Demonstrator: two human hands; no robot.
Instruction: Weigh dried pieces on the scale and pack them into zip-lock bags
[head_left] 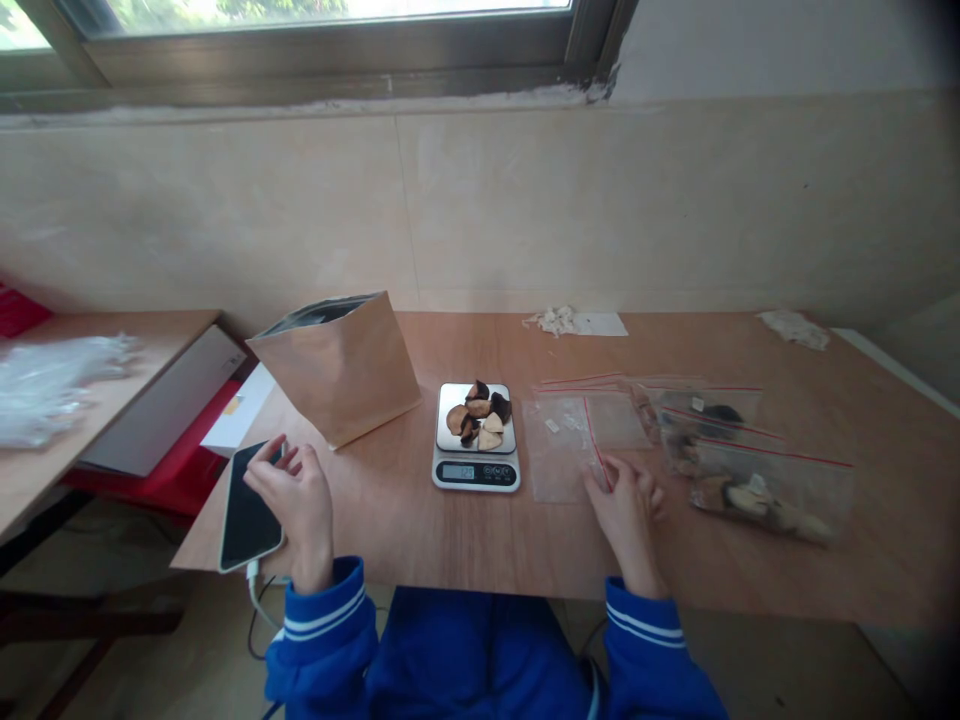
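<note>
My left hand point(294, 498) rests on the edge of a dark phone point(245, 510) at the table's left corner, fingers curled over it. My right hand point(624, 508) lies on the table with its fingertips on the edge of an empty clear zip bag point(568, 445). Between the hands stands a small digital scale point(475, 468) with several dried dark and pale pieces point(480, 412) on its pan. A brown paper bag point(341, 368) stands open behind the left hand.
Several zip bags with red seals point(757, 480), some holding dried pieces, lie at the right. White scraps point(559, 320) sit near the wall. A lower side table point(90, 400) at the left holds clear plastic bags. A white cable point(259, 600) hangs from the phone.
</note>
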